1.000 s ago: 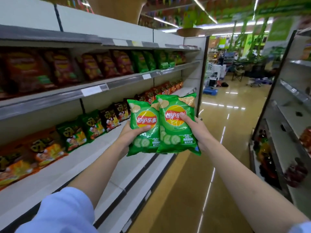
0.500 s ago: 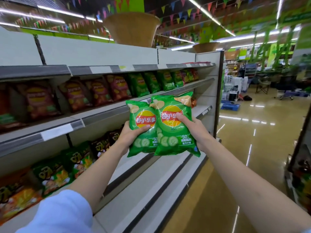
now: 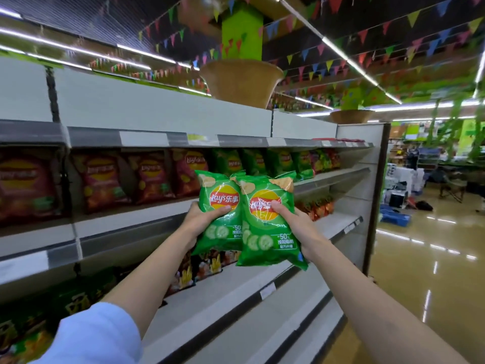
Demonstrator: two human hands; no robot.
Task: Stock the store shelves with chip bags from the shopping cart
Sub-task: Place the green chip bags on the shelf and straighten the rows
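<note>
- Shelving runs along our left, red and green chip bags under its top shelf; glossy floor to the right.
- Our left hand grips one green chip bag; our right hand grips a second green bag, both raised before the shelves, overlapping.

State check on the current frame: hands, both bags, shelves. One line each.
Left hand: grips the left green bag, thumb on its front.
Right hand: grips the right green bag, thumb on the logo.
Left green bag: sealed, upright, held in the air.
Right green bag: sealed, upright, overlapping the left bag's edge.
Upper shelf: stocked with red and green bags.
Bottom shelf: bare near its front.
</note>
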